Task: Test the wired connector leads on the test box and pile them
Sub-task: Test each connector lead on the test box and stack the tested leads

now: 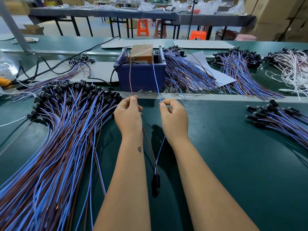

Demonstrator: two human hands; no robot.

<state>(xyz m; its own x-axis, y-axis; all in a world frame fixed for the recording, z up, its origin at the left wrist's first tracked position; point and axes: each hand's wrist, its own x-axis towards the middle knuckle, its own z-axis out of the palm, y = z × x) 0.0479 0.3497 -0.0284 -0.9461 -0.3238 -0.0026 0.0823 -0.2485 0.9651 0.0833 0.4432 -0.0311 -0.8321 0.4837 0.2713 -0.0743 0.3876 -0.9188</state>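
Holding 1 lead taut, I have its brown wire pinched between thumb and forefinger of my left hand and its blue wire pinched the same way in my right hand; the other fingers of both hands are loosely curled and hold nothing else. Both wires run up toward 12 o'clock to the test box, a taped brown block sitting in a blue bin; I cannot tell whether the tips actually touch its contacts. The 2 wires join below my wrists at the black connector, which hangs at 6 o'clock just above the green table.

The lead looks very light and limp, with thin insulation that could slip through a soft pinch, so I judge the best hold is close to the free ends, where I have it, for steering the tips. The connector is the only weighty part and will swing if I move fast. Pulling hard could strain the joints at the connector.

A big pile of leads fans out at 9 o'clock, another bundle lies at 1 o'clock beside the bin, and a smaller heap sits at 3 o'clock.
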